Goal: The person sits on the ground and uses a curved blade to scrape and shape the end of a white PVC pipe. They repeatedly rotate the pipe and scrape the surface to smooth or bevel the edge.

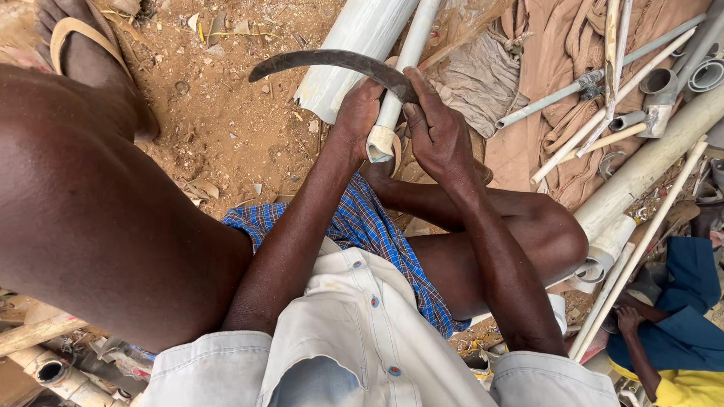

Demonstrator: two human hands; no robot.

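My left hand (357, 113) grips the near end of a thin white pipe (411, 53), which runs away from me toward the top of the view. The pipe's cut end (379, 142) shows just under that hand. My right hand (437, 132) is closed on a dark curved sickle (332, 60). Its blade arcs to the left, above my left hand, and crosses the pipe. Both hands are held over my bent knees and a blue checked cloth (377, 234).
A wider white pipe piece (354, 41) lies on the sandy ground beside the thin one. Brown cloth (558, 98), grey pipes and fittings (660, 90) pile up at right. Another person's hand (626, 320) and blue and yellow clothing show at lower right. My sandalled foot (83, 45) is top left.
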